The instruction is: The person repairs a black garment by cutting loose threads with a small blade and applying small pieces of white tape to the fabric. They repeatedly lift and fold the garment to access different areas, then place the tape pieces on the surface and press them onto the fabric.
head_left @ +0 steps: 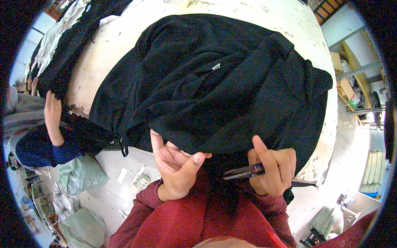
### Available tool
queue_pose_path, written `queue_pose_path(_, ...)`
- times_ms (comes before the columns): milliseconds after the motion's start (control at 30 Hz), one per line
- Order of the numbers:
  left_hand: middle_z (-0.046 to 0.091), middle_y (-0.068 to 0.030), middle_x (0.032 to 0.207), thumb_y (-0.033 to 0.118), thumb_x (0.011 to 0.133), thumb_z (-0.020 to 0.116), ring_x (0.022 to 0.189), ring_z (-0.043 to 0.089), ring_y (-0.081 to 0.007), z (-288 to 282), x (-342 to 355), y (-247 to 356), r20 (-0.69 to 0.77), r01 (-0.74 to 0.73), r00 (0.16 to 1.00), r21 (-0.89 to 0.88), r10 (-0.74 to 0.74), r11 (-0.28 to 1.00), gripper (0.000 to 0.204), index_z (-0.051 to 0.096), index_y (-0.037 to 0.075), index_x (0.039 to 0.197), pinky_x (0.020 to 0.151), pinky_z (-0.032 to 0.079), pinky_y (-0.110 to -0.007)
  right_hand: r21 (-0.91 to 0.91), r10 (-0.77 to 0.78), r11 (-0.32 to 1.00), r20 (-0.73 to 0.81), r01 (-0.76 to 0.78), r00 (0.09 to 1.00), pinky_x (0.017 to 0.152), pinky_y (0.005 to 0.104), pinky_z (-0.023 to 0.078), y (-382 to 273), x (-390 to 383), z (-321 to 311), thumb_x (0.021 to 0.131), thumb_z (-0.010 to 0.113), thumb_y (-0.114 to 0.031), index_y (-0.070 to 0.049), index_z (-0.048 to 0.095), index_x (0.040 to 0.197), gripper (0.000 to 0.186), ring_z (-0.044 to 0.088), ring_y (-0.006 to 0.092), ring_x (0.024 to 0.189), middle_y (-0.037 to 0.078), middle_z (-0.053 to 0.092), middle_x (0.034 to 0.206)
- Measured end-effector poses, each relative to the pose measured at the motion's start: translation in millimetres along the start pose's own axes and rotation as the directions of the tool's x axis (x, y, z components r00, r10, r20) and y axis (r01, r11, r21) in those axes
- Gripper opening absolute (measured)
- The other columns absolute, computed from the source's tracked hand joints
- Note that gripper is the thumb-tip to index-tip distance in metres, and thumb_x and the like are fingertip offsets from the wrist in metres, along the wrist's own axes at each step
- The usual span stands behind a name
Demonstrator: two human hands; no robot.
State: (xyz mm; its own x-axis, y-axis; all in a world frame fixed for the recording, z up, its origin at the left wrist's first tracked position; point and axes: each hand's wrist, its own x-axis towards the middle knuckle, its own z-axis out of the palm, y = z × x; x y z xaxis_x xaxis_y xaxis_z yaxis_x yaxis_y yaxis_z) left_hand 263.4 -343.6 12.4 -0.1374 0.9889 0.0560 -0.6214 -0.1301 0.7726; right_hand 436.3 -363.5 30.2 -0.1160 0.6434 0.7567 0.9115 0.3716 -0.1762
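A black garment lies rumpled across the pale, worn tabletop, with a small white tag near its middle. My left hand grips its front edge, palm turned up, with the thumb at the cloth and some fingers behind it. My right hand, just below the same edge, holds dark metal thread snips, blades pointing left, with the index finger raised near the cloth.
At left, another person's hand touches more dark cloth. Green sacks and a pale shoe are on the floor at lower left. Shelving with boards stands at right, with stacked cream items below it.
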Motion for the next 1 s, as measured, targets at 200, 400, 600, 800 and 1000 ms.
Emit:
queue_pose_path(200,0.053,-0.0195,0.122,-0.003,0.079,0.065,0.098,0.063,-0.0304,2.6,3.8,-0.4,-0.004,0.04,0.999,-0.142,-0.041,0.989,0.081,0.015,0.003,0.142,0.071,0.059,-0.041,0.009,0.01,1.0,-0.056,-0.01,0.998,0.055,0.0271,0.037,-4.6,-4.0,-4.8,0.06,0.081,-0.004,-0.012,0.075,0.097,0.038,0.046,0.0118,0.06,-0.007,0.052,0.075)
queue_pose_path(400,0.054,-0.0166,0.121,-0.002,0.08,0.064,0.097,0.062,-0.0268,5.2,7.3,0.1,-0.035,0.052,0.998,-0.176,-0.059,0.983,0.079,0.017,0.006,0.144,0.071,0.057,-0.038,0.005,0.0,1.0,-0.048,0.0,0.999,0.055,0.0269,0.037,-3.2,-3.7,-7.3,0.06,0.081,-0.004,-0.012,0.075,0.096,0.037,0.046,0.0119,0.06,-0.007,0.053,0.076)
queue_pose_path(600,0.054,-0.0139,0.127,0.011,0.081,0.068,0.094,0.063,-0.025,-3.2,8.4,-3.3,-0.094,-0.034,0.995,0.123,0.046,0.992,0.079,0.022,0.005,0.146,0.071,0.058,-0.038,0.005,0.006,1.0,-0.055,-0.006,0.998,0.055,0.0271,0.037,-1.0,-6.2,-3.7,0.06,0.081,-0.004,-0.012,0.075,0.095,0.037,0.046,0.012,0.06,-0.007,0.053,0.076)
queue_pose_path(800,0.058,-0.0169,0.096,-0.005,0.087,0.06,0.058,0.062,-0.02,-17.4,21.4,8.7,-0.175,0.007,0.984,0.188,0.027,0.982,0.055,0.025,0.004,0.129,0.05,0.051,-0.028,0.014,-0.022,1.0,0.005,0.022,1.0,0.054,0.0274,0.037,3.3,-7.9,5.7,0.063,0.075,-0.003,-0.012,0.075,0.096,0.034,0.047,0.0127,0.06,-0.006,0.052,0.075)
queue_pose_path(1000,0.062,-0.0147,0.084,-0.009,0.08,0.068,0.046,0.057,-0.0142,-32.3,33.4,24.5,-0.233,0.128,0.972,0.463,-0.019,0.877,0.06,0.024,0.012,0.116,0.036,0.042,-0.023,0.062,-0.006,0.998,0.216,-0.008,0.976,0.051,0.0319,0.035,4.3,-10.0,22.2,0.064,0.082,-0.002,-0.011,0.07,0.078,0.021,0.048,0.018,0.056,-0.001,0.054,0.067)
